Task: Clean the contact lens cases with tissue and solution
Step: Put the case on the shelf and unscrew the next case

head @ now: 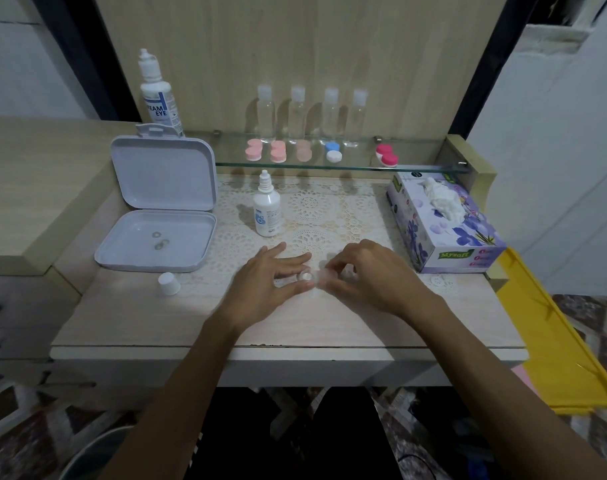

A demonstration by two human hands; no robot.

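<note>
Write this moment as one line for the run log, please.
left hand: holds case on table | right hand: pinches case's other end | solution: uncapped | tissue box: untouched

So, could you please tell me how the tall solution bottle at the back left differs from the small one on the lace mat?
The tall solution bottle stands behind the open white box; the small solution bottle stands on the lace mat. The tall one's body is partly clear with a blue-lettered label; the small one's is opaque white. The tall one is clearly bigger. Both stand upright with white dropper tips.
</note>
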